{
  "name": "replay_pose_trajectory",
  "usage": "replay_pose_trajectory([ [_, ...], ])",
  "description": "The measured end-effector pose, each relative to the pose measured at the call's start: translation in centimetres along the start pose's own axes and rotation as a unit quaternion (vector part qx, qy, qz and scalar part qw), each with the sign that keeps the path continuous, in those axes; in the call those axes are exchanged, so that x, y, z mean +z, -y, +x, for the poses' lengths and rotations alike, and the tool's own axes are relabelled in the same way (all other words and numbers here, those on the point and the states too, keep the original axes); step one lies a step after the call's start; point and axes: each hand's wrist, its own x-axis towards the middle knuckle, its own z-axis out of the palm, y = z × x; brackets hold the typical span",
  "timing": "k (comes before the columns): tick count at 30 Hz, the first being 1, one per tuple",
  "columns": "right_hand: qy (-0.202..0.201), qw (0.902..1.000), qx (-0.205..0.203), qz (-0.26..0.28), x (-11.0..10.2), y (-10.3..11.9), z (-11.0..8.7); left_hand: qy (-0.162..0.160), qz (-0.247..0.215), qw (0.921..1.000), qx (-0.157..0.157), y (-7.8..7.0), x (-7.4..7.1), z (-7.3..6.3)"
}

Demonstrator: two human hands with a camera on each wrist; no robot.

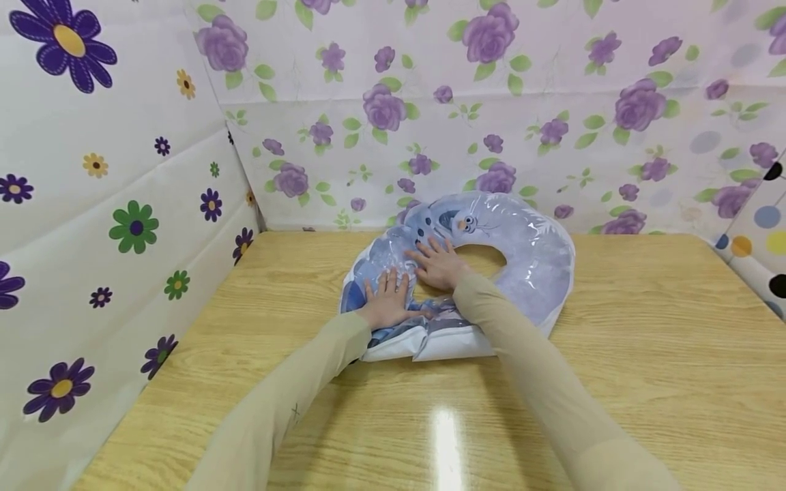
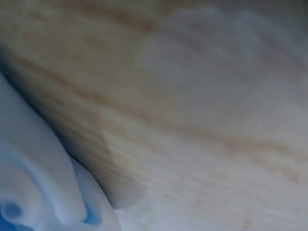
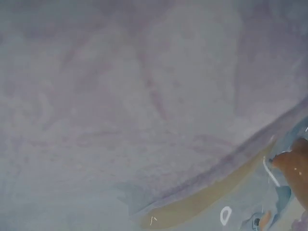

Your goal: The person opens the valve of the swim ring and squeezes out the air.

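Observation:
A pale lilac and white inflatable swim ring with a snowman print lies on the table, puffed up on its right and flat and creased on its near left. My left hand rests on the creased left part, fingers spread. Farther in, my right hand presses on the ring at the left of its centre hole, its fingers also spread. The left wrist view catches only a white and blue fold of the ring. Shiny ring plastic fills most of the right wrist view, with part of the right hand at its edge.
The wooden table extends around the ring on all sides. A purple-rose cloth hangs behind it, a flower-print cloth covers the left side, and a dotted cloth hangs at the right.

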Motion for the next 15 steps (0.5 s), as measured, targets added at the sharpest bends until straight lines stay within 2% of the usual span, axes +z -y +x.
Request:
replay_pose_trajectory([
  [8, 0.012, 0.9992, 0.006, 0.037, -0.2, 0.0, 0.0, -0.006, 0.010, 0.9999, -0.004, -0.2, -0.1, -0.1],
  [15, 0.015, 0.9997, 0.006, 0.018, -1.1, 0.7, -0.7, 0.004, -0.003, 1.0000, -0.003, 0.1, 0.0, 0.3],
])
